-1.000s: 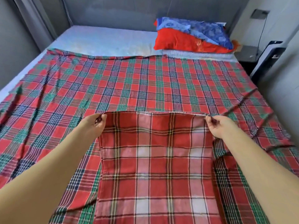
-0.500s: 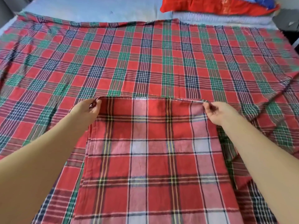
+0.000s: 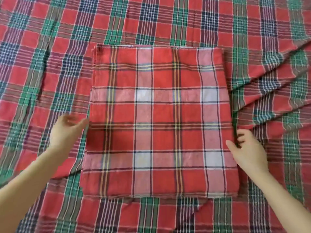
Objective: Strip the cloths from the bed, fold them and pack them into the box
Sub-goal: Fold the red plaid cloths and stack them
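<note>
The left hand (image 3: 67, 130) reaches in from the left of the folded cloth (image 3: 158, 123), forearm low and slanting up. It is blurred, with its fingers (image 3: 80, 123) loosely spread and holding nothing, and their tips are at the cloth's left edge, about halfway along it. The right hand (image 3: 249, 150) comes in from the right, back upward. Its thumb lies on top of the cloth's right edge, with the fingers (image 3: 241, 137) curled just beside that edge. Whether they actually pinch the cloth cannot be told. The folded cloth, red and white plaid, lies flat and square between the two hands on the spread green-checked sheet (image 3: 168, 22), which creases to its right.
</note>
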Available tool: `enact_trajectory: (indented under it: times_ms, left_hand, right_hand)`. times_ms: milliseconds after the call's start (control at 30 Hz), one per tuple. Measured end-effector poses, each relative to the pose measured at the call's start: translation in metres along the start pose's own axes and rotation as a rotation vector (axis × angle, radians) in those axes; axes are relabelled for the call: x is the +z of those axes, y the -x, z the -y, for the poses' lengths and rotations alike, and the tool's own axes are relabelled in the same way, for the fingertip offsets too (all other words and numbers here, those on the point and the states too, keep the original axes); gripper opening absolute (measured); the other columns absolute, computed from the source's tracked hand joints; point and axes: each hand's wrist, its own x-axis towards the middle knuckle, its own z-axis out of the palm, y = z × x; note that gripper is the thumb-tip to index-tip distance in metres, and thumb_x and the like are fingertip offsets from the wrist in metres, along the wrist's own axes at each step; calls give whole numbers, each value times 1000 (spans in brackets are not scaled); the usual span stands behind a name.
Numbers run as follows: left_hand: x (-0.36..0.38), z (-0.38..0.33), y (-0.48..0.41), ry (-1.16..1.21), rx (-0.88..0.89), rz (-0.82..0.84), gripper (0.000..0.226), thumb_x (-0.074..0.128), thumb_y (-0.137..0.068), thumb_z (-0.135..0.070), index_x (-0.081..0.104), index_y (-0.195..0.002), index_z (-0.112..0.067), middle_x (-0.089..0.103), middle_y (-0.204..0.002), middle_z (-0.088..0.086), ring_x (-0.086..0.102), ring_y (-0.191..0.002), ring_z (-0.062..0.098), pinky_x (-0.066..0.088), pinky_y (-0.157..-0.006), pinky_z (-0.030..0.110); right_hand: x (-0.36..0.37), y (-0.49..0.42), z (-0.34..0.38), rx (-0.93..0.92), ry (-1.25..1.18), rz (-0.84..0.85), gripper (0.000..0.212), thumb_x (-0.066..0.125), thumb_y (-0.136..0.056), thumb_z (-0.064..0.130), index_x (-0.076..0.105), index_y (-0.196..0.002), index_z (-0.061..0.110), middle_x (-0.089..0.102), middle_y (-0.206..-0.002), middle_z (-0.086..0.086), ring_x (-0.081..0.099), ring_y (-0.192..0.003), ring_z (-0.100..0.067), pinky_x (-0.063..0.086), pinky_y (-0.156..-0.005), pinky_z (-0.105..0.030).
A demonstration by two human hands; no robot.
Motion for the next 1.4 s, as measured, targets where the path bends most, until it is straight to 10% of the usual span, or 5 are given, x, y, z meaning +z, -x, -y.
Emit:
enact_trajectory:
  times_ms: [367, 533, 800, 1100, 1400]
  left_hand:
    - [8, 88, 127, 202, -360, 256, 37, 75, -78, -36, 63, -99, -8, 67, -90, 4, 58, -75, 21, 50, -86, 45]
    - [-29, 86, 140, 478, -466, 325, 14, 68, -84, -15, 62, -91, -5, 68, -55, 0, 63, -45, 12, 50, -40, 20]
    - [-116, 97, 204, 156, -569, 657, 10, 59, -87, -2, 58, -80, 5, 55, -45, 7, 46, -31, 11, 36, -32, 17]
    - [-100, -28, 111, 741, -461, 581, 27, 34, -99, -11, 46, -75, -5, 53, -43, 4, 48, -30, 5, 35, -32, 8]
    - [-27, -105, 11, 1028, -494, 364, 19, 45, -94, -11, 51, -103, 4, 56, -108, 19, 62, -81, 27, 55, -47, 26]
  right_hand:
    - [22, 102, -50, 418, -551, 239, 12, 69, -86, 17, 68, -94, 8, 67, -83, -7, 60, -69, -19, 48, -59, -29]
    - [-6, 137, -46, 447, -556, 251, 10, 70, -83, 8, 65, -89, 2, 58, -65, -8, 48, -48, -20, 40, -43, -26]
    - [-68, 225, -68, 701, -568, 661, 15, 68, -79, -2, 55, -74, -4, 46, -43, -7, 36, -31, -12, 30, -30, -19]
    - [-104, 91, 18, 701, -1328, 340, 24, 45, -95, 7, 48, -72, 5, 49, -39, -4, 45, -27, -3, 40, -33, -11]
    - [-67, -51, 82, 639, -1352, 265, 42, 41, -99, 4, 57, -64, -13, 57, -40, -17, 53, -27, -12, 48, -38, -19]
